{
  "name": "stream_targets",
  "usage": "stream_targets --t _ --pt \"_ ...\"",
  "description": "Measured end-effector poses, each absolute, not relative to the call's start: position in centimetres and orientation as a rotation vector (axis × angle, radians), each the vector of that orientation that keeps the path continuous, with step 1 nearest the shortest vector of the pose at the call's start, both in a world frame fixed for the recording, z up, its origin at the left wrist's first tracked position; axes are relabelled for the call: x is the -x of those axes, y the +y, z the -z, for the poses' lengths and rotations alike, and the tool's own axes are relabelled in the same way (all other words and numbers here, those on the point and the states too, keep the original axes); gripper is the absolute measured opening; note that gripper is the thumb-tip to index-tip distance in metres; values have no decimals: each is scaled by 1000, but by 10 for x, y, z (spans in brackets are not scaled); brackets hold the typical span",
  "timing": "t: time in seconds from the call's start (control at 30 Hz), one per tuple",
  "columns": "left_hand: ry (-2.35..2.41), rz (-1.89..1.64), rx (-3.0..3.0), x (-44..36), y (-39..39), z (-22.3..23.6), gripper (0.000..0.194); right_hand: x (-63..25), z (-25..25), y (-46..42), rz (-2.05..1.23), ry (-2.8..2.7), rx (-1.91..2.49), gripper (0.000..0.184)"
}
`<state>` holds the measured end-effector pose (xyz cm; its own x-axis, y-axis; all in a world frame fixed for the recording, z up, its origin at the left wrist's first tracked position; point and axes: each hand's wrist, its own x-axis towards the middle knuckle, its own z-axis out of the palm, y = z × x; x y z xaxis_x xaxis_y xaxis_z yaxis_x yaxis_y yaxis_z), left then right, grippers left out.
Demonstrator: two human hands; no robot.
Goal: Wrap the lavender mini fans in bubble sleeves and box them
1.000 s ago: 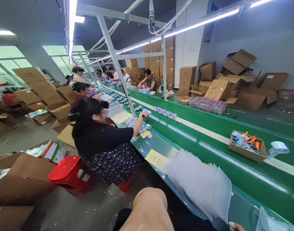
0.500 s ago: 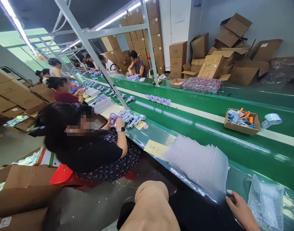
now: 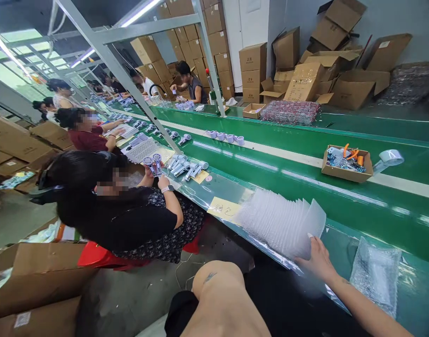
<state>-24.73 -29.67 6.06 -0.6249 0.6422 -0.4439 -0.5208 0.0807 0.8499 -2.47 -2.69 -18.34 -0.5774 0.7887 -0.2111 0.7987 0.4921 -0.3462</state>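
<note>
My right hand (image 3: 318, 260) is at the near end of a fanned row of clear bubble-wrap bags (image 3: 279, 224). Its thumb and fingers are spread and touch the end bag, whose top leans away from the others. No firm grip shows. To the right of my forearm, a bubble-wrapped item (image 3: 374, 276) lies flat on the bench; its contents are blurred by the wrap. My left hand is out of frame. A bare bent limb (image 3: 218, 299) fills the bottom middle, over dark clothing.
A yellow handwritten card (image 3: 223, 209) lies beside the bags. A small carton (image 3: 348, 171) of parts and tools stands on the green belt (image 3: 270, 175), near a handheld fan (image 3: 390, 159). At left, a seated co-worker (image 3: 130, 220) holds two handheld fans (image 3: 153, 164).
My right hand has moved left and up, from the bags' lower corner onto the end bag. The co-worker's hands have lowered and now show two fans. The view has shifted slightly.
</note>
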Motion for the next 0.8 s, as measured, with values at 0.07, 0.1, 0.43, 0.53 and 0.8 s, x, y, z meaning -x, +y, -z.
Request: stream_targets --t 0.07,0.1,0.43,0.53,0.8 --pt "1171 -1478 -725 242 -274 -53 26 29 181 -25 636 2705 -1381 93" --pt "1041 -1378 -923 243 -259 -47 28 31 181 -24 635 2710 -1359 92" --pt "2041 -1147 -721 353 -186 39 60 28 172 -1 669 2842 -1324 111" --pt "2298 -1057 -470 381 -162 68 62 31 164 10 685 2857 -1335 122" --pt "2118 -715 -422 384 -105 120 90 48 171 -13 667 2639 -1273 121"
